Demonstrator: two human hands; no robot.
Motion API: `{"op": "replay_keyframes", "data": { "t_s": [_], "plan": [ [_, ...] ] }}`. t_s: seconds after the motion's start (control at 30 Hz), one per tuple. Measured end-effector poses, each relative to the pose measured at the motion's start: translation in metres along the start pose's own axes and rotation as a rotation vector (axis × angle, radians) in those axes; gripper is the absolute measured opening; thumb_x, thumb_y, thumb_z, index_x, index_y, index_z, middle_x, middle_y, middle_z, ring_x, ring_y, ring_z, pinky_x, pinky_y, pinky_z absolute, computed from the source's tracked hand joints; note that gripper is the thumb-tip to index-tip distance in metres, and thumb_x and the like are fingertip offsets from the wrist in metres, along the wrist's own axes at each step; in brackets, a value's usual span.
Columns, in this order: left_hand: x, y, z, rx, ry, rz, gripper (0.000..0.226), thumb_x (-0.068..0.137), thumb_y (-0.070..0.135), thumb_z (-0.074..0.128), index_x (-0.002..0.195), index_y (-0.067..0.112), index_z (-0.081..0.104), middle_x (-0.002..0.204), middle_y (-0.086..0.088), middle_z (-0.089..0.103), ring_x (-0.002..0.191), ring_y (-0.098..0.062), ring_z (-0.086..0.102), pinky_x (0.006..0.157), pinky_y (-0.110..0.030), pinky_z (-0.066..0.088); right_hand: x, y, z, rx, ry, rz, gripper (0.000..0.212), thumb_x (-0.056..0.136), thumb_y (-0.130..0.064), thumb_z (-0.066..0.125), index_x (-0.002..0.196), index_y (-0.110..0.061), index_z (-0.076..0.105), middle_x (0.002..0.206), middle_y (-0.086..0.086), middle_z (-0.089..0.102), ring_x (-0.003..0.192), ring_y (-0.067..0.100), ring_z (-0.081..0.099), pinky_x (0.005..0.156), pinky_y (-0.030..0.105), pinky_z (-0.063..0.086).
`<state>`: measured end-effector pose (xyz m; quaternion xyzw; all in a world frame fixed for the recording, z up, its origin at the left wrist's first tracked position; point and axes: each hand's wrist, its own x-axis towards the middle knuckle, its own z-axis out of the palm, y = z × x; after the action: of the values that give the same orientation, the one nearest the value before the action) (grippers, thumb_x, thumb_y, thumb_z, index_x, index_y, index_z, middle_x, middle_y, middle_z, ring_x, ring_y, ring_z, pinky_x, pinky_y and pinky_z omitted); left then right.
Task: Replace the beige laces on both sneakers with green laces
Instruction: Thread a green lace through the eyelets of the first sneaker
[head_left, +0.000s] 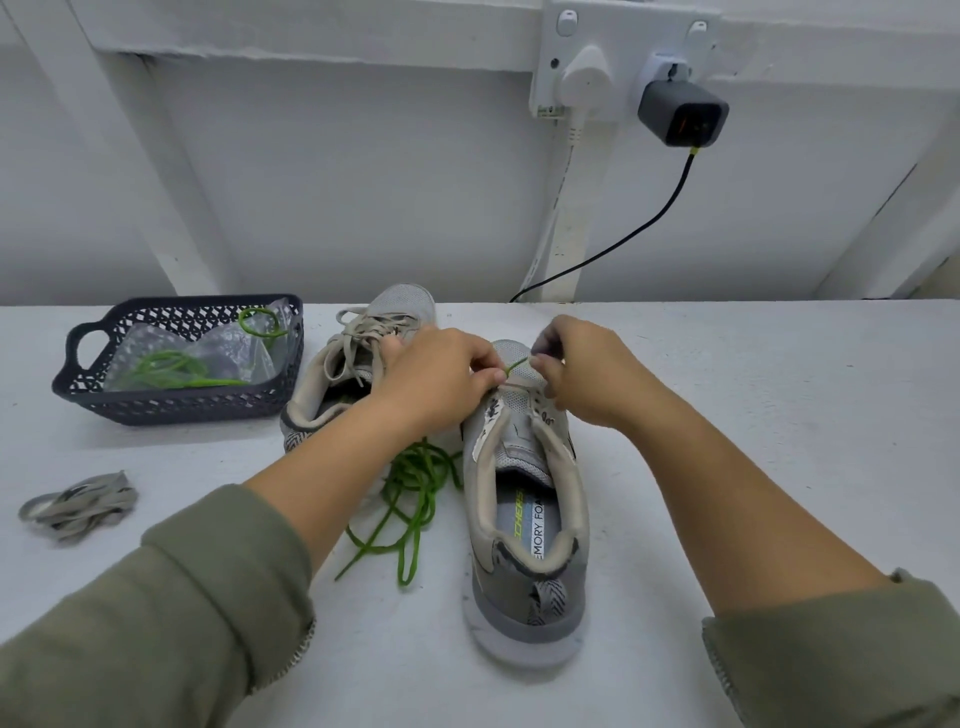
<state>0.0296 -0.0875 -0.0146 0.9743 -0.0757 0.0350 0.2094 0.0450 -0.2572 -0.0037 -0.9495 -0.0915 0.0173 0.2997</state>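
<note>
Grey sneaker (524, 499) sits dead centre, green lace (415, 486) heaped at its 9 o'clock. Up at the toe, left hand (441, 376) and right hand (579, 376) both pinch the lace's end. Second sneaker (410, 304), beige laces (353, 338) in, lies at 11 o'clock.

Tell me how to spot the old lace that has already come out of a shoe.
Start at the white table and find the dark basket on its left. In front of the basket, nearer the person, lies a bundled beige lace. It alone is beige and free of any shoe; the other loose laces are green.
</note>
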Motion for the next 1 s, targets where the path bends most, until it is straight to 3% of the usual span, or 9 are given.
{"op": "replay_keyframes", "data": {
  "t_s": [0.1, 0.17, 0.23, 0.37, 0.5, 0.6, 0.7, 0.83, 1.0],
  "plan": [
    [0.0, 0.002, 0.005, 0.015, -0.008, 0.029, 0.011, 0.092, 0.042, 0.054, 0.086, 0.037, 0.062, 0.092, 0.018, 0.067, 0.101, -0.013, 0.053, 0.097, -0.044, 0.031, -0.005, 0.004, -0.001, 0.116, -0.191, 0.287, 0.035, 0.084, -0.036, 0.07, 0.096, -0.004, 0.063, 0.089, 0.015, 0.072, 0.072, 0.025, 0.073, 0.078, 0.043, 0.059],
    [0.002, 0.004, 0.008, -0.063, -0.002, 0.032, 0.011, 0.089, 0.035, 0.057, 0.079, 0.032, 0.062, 0.083, 0.014, 0.065, 0.086, -0.011, 0.052, 0.092, -0.038, 0.038, -0.008, -0.001, -0.001, 0.097, -0.261, 0.354, 0.053, 0.074, -0.047, 0.077, 0.096, -0.001, 0.065, 0.087, 0.014, 0.073, 0.07, 0.022, 0.073, 0.078, 0.041, 0.06],
    [0.003, 0.006, 0.011, -0.245, -0.004, 0.023, 0.011, 0.085, 0.025, 0.06, 0.075, 0.028, 0.062, 0.077, 0.01, 0.065, 0.069, -0.01, 0.053, 0.077, -0.027, 0.045, -0.008, -0.005, 0.0, 0.11, -0.255, 0.36, 0.046, 0.072, -0.038, 0.078, 0.096, 0.0, 0.067, 0.085, 0.013, 0.073, 0.07, 0.022, 0.073, 0.076, 0.04, 0.06],
    [0.006, 0.003, 0.018, -0.36, -0.025, 0.033, 0.008, 0.088, 0.021, 0.064, 0.083, 0.026, 0.065, 0.074, 0.012, 0.063, 0.068, -0.004, 0.054, 0.062, -0.013, 0.038, -0.01, 0.0, -0.002, 0.279, -0.219, 0.396, 0.021, 0.085, -0.014, 0.065, 0.097, 0.004, 0.067, 0.084, 0.017, 0.07, 0.072, 0.026, 0.07, 0.071, 0.037, 0.061],
    [0.007, 0.004, 0.023, -0.22, -0.062, 0.086, 0.009, 0.088, 0.029, 0.066, 0.09, 0.026, 0.074, 0.086, 0.007, 0.071, 0.081, -0.009, 0.06, 0.076, -0.023, 0.047, -0.014, 0.004, -0.004, 0.348, -0.223, 0.397, 0.013, 0.088, -0.006, 0.059, 0.094, 0.0, 0.068, 0.08, 0.012, 0.066, 0.071, 0.021, 0.063, 0.066, 0.03, 0.059],
    [0.008, 0.01, 0.022, -0.088, -0.05, 0.077, 0.006, 0.084, 0.034, 0.065, 0.084, 0.031, 0.071, 0.084, 0.011, 0.07, 0.087, -0.013, 0.063, 0.081, -0.031, 0.052, -0.015, 0.004, -0.004, 0.346, -0.222, 0.384, 0.012, 0.089, -0.004, 0.057, 0.093, -0.003, 0.067, 0.079, 0.012, 0.065, 0.069, 0.02, 0.062, 0.065, 0.029, 0.058],
    [0.006, 0.016, 0.019, 0.024, -0.03, 0.061, 0.007, 0.079, 0.037, 0.063, 0.072, 0.034, 0.062, 0.078, 0.013, 0.064, 0.092, -0.015, 0.06, 0.082, -0.034, 0.051, -0.015, 0.004, -0.003, 0.344, -0.217, 0.385, 0.011, 0.089, -0.003, 0.056, 0.091, -0.003, 0.067, 0.075, 0.011, 0.063, 0.065, 0.02, 0.06, 0.064, 0.029, 0.059],
    [0.006, 0.017, 0.02, 0.039, -0.062, 0.078, 0.009, 0.078, 0.035, 0.062, 0.072, 0.031, 0.058, 0.075, 0.014, 0.056, 0.098, -0.018, 0.052, 0.085, -0.038, 0.048, -0.015, 0.004, -0.002, 0.341, -0.2, 0.378, 0.012, 0.089, -0.004, 0.056, 0.091, -0.002, 0.067, 0.076, 0.013, 0.062, 0.065, 0.021, 0.06, 0.063, 0.029, 0.059],
    [0.008, 0.016, 0.021, 0.061, -0.108, 0.088, 0.01, 0.079, 0.036, 0.061, 0.072, 0.03, 0.057, 0.079, 0.013, 0.059, 0.101, -0.017, 0.049, 0.087, -0.038, 0.044, -0.016, 0.005, -0.001, 0.324, -0.186, 0.35, 0.016, 0.09, -0.006, 0.057, 0.097, 0.004, 0.068, 0.082, 0.016, 0.064, 0.068, 0.022, 0.061, 0.062, 0.027, 0.058]
  ]
}}
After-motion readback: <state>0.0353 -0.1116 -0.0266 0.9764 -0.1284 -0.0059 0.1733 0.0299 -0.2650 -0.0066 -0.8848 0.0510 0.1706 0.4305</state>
